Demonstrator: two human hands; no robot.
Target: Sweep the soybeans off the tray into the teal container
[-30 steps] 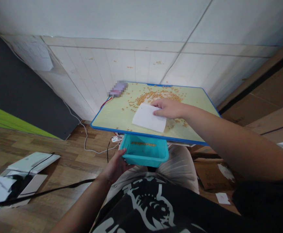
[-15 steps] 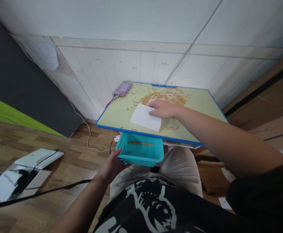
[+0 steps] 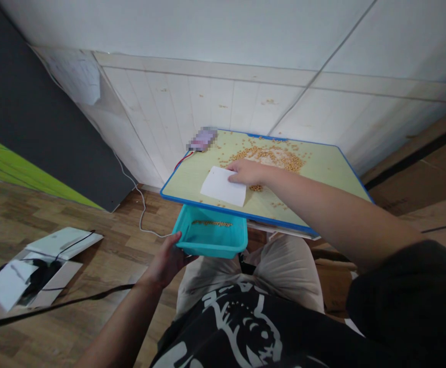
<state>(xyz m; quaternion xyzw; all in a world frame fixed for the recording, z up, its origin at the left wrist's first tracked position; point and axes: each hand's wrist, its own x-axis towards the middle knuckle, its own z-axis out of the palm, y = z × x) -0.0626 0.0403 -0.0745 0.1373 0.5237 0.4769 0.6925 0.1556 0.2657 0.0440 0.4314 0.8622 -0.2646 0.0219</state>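
Observation:
My left hand (image 3: 172, 259) grips the left front corner of a turquoise plastic tray (image 3: 211, 249), thumb over the rim. The tray is held just below the table's front edge, and a line of soybean-like yellow beans (image 3: 212, 223) lies inside it. On the yellow-green tabletop (image 3: 322, 168), my right hand (image 3: 245, 172) pinches a white card (image 3: 223, 186) by its right side. Behind and right of that hand spreads a ring of loose yellow beans (image 3: 294, 162) around a pale patch. A few beans (image 3: 256, 188) show by the card's right edge.
A pixelated phone-like object (image 3: 203, 139) with a red cord lies at the table's back left corner. A white panelled wall (image 3: 207, 97) stands behind. An open white box (image 3: 54, 266) is on the wooden floor at left; cardboard boxes (image 3: 429, 179) stand at right.
The card and right hand have shifted left across the tabletop, uncovering beans at the card's right. The tray and left hand have also moved slightly left under the edge.

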